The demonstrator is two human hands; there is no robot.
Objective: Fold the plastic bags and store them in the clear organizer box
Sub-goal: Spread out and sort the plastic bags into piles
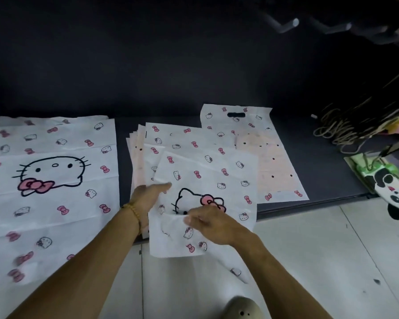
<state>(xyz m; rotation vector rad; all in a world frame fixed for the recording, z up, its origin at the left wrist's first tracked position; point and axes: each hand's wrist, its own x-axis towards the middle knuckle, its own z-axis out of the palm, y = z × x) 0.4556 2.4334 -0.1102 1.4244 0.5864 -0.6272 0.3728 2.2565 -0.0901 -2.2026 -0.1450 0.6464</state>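
Dark mat [320,162] lying over pale tiled floor [320,249], head view. Thin white cartoon-print plastic bag [207,180] lying topmost on middle stack, near edge being folded up. Likely light, limp, slippery; best taken at edge or corner. Left hand [148,199] resting flat-fingered on bag's left side. Right hand [210,223] pinching folded edge. Clear organizer box not showing.
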